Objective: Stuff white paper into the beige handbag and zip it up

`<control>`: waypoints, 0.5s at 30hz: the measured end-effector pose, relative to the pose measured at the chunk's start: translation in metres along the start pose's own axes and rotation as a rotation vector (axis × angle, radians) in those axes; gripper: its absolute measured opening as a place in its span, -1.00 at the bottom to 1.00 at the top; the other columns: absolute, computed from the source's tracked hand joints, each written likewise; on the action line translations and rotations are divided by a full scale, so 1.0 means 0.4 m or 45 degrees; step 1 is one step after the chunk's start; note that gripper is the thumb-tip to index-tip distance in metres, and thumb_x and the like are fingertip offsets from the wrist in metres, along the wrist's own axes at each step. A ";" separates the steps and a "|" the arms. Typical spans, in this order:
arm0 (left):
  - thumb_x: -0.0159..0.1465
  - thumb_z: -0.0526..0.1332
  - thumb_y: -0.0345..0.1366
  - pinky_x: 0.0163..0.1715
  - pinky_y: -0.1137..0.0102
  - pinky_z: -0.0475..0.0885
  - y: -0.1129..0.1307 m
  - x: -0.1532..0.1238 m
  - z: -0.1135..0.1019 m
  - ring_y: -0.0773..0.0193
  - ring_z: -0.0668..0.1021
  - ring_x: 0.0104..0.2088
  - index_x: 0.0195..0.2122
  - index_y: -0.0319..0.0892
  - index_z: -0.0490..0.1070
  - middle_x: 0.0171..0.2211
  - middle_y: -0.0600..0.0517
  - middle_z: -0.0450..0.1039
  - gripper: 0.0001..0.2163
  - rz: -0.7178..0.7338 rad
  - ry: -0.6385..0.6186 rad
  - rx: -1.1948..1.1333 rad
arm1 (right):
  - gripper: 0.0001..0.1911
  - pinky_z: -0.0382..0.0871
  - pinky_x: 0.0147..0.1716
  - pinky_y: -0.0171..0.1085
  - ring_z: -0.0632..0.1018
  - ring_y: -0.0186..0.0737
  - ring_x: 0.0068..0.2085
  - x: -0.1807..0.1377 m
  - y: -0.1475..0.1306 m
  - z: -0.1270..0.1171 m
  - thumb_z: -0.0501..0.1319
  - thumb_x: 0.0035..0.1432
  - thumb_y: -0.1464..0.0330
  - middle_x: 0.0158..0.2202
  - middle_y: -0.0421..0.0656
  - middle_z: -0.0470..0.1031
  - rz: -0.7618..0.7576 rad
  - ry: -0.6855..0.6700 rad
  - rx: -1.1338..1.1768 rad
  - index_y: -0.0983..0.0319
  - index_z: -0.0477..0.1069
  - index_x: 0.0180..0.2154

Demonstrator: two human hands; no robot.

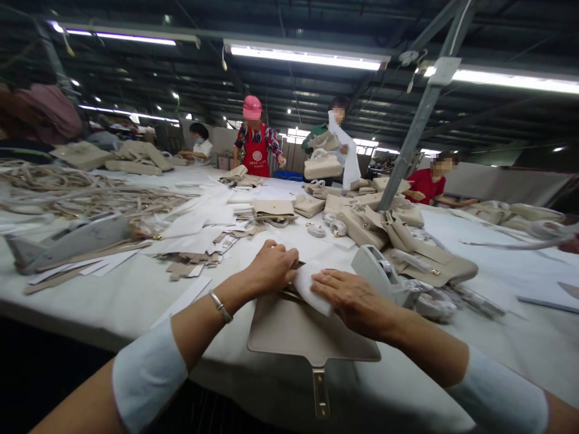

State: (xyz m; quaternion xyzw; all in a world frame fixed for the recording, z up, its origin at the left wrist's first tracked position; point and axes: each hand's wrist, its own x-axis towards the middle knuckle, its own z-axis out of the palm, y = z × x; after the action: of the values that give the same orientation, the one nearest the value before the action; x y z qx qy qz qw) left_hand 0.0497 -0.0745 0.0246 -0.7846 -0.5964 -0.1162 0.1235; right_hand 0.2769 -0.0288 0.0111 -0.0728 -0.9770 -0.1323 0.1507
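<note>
Two hands pack a beige leather bag flap at the table's near edge.

The flat beige leather flap with its metal strap tab [289, 331] lies on the white cloth-covered table [136, 289]. The left hand [271, 268] curls closed at its top edge; the right hand [350, 298] presses flat, fingers extended, on a white paper wad [310, 286]. A grey tape dispenser [377, 271] sits just right.

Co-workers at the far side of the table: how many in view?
4: one in a mask far left, one in a pink cap, one lifting a bag centre, one in red right. Others may be hidden.
</note>
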 end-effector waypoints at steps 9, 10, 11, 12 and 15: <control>0.06 0.15 -0.42 -0.27 0.22 0.30 0.014 0.103 -0.025 0.04 0.50 -0.27 -0.21 -0.23 0.36 -0.33 -0.15 0.47 -0.76 0.143 -0.084 0.277 | -0.61 0.38 0.03 -0.08 0.46 -0.02 0.04 -0.028 -0.025 0.026 -0.01 0.20 0.58 0.07 0.06 0.42 -0.035 0.172 -0.213 0.40 0.35 0.03; 0.08 0.14 -0.42 -0.27 0.23 0.31 0.014 0.109 -0.020 0.04 0.50 -0.25 -0.20 -0.24 0.36 -0.30 -0.16 0.47 -0.77 0.169 -0.051 0.300 | -0.62 0.39 0.01 -0.08 0.46 -0.01 0.04 -0.029 -0.028 0.029 -0.02 0.21 0.58 0.06 0.08 0.42 -0.048 0.200 -0.239 0.41 0.36 0.03; 0.09 0.13 -0.43 -0.28 0.24 0.32 0.013 0.115 -0.013 0.04 0.49 -0.23 -0.19 -0.24 0.36 -0.26 -0.17 0.46 -0.77 0.217 -0.032 0.308 | -0.63 0.40 0.00 -0.08 0.46 0.00 0.04 -0.031 -0.032 0.033 -0.02 0.22 0.57 0.05 0.09 0.43 -0.062 0.221 -0.257 0.42 0.36 0.02; 0.10 0.12 -0.44 -0.27 0.25 0.32 0.013 0.121 -0.007 0.05 0.49 -0.22 -0.19 -0.23 0.36 -0.22 -0.17 0.45 -0.77 0.277 -0.025 0.307 | -0.64 0.41 -0.01 -0.08 0.46 0.01 0.03 -0.033 -0.035 0.037 -0.02 0.22 0.58 0.04 0.10 0.43 -0.073 0.234 -0.267 0.43 0.37 0.01; 0.11 0.13 -0.43 -0.25 0.24 0.34 0.013 0.139 0.009 0.06 0.51 -0.23 -0.20 -0.21 0.40 -0.22 -0.16 0.47 -0.79 0.421 -0.098 0.301 | -0.63 0.41 -0.02 -0.06 0.45 0.02 0.04 -0.044 -0.045 0.048 -0.02 0.22 0.58 0.05 0.12 0.42 -0.097 0.247 -0.284 0.43 0.36 0.02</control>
State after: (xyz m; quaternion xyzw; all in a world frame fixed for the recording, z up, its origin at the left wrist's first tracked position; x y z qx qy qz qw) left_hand 0.0694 -0.0241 0.0392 -0.8557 -0.4733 0.0064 0.2090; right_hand 0.2848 -0.0423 -0.0162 -0.0389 -0.9392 -0.2519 0.2301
